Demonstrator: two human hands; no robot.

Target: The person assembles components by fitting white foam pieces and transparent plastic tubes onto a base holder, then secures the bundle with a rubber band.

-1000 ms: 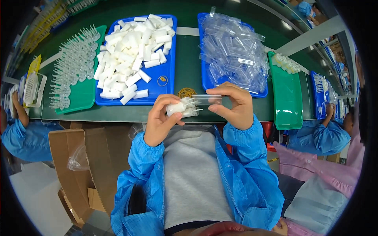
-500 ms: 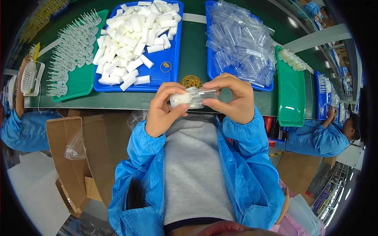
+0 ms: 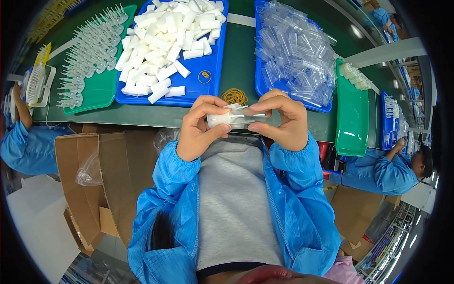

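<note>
Hands pinch one piece together at 12 o'clock of the chest: left hand [image 3: 201, 128] grips the white cylinder [image 3: 221, 119], now pushed deeper into the clear sleeve [image 3: 250, 118] in the right hand [image 3: 283, 120].

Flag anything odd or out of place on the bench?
Nothing serious. A pile of loose yellow rubber bands lies on the green belt between the trays, and one sits in the blue tray among the white tubes. Both hands hold a clear tube assembly.
</note>
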